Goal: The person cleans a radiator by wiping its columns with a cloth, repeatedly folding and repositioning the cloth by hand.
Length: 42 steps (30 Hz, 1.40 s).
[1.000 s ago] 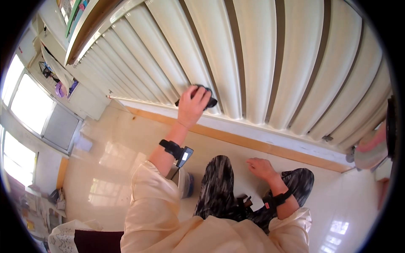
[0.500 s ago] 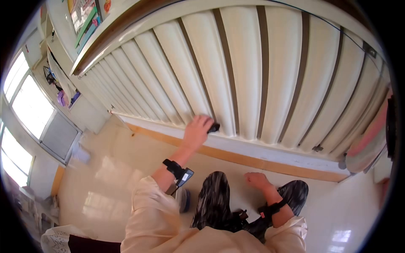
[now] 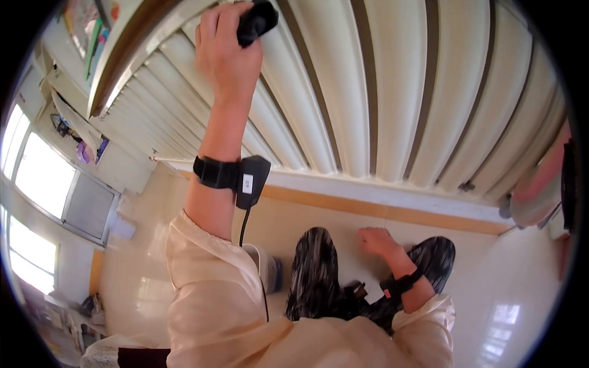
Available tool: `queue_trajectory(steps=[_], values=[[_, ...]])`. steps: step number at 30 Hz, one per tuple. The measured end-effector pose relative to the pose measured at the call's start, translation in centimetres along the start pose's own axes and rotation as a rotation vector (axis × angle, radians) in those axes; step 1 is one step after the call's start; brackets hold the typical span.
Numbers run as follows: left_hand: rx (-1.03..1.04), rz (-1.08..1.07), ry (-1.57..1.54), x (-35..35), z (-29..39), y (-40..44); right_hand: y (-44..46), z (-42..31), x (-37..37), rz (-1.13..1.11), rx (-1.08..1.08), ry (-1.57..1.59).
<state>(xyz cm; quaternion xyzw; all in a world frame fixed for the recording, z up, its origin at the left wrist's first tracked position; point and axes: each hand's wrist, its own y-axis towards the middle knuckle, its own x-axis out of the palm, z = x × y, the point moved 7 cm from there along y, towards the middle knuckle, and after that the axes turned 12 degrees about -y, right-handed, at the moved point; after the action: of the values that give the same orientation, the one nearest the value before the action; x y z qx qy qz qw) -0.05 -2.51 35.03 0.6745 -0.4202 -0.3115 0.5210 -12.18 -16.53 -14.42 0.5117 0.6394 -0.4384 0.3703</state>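
High at the top edge, my left hand (image 3: 228, 58) is closed around a small black object (image 3: 257, 23) whose exact kind I cannot make out. It is held against or just in front of the upper part of a cream radiator (image 3: 343, 92) with upright ribs and dark gaps. My right hand (image 3: 375, 240) hangs loosely closed beside my right knee, apart from the radiator, with nothing visible in it. Black straps circle both wrists, and a small black box with a cable (image 3: 253, 182) sits on the left one.
A pale bin or bucket (image 3: 262, 260) stands on the shiny tiled floor by my left leg. At the far right hangs a pink and grey cloth (image 3: 540, 184). Bright windows and a door (image 3: 91, 208) are at the left, and a dark-edged ledge (image 3: 123, 55) tops the radiator.
My left hand has moved up the radiator from near its bottom edge to near its top, still holding the black object. The right hand stays by the knee.
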Motion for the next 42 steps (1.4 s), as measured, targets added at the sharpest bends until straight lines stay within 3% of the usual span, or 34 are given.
queue_trajectory(steps=[8, 14, 21, 24, 28, 30, 38, 40, 42], values=[[-0.121, -0.397, -0.068, -0.2, 3.6, -14.3, -0.4, -1.6, -0.5, 0.021, -0.119, -0.024], [-0.293, -0.637, -0.102, -0.4, 4.4, -24.6, -0.1, -1.8, 0.2, -0.045, -0.074, -0.006], [-0.385, -0.938, -0.101, 0.1, 5.4, -32.6, 0.1, -1.7, 0.6, -0.021, -0.096, -0.058], [-0.462, -0.979, -0.062, 0.3, 5.3, -32.2, 0.5, -0.9, 1.2, -0.013, -0.085, -0.062], [-0.555, -0.885, -0.147, 0.8, 4.2, -27.4, 0.4, -0.9, 1.6, -0.093, -0.11, -0.143], [-0.588, -0.603, -0.192, -0.4, 4.8, -20.4, 0.4, -1.0, 1.2, -0.047, -0.094, -0.107], [0.004, 0.021, -0.234, 2.4, 6.3, 2.4, 0.1, -0.7, 1.3, -0.049, -0.063, -0.081], [0.042, 0.112, -0.101, 3.3, 6.9, 3.8, 0.0, -0.6, 0.8, -0.098, -0.029, -0.104], [0.114, 0.014, -0.091, 4.0, 8.8, 3.5, -0.3, -0.6, 0.4, -0.061, -0.031, -0.064]])
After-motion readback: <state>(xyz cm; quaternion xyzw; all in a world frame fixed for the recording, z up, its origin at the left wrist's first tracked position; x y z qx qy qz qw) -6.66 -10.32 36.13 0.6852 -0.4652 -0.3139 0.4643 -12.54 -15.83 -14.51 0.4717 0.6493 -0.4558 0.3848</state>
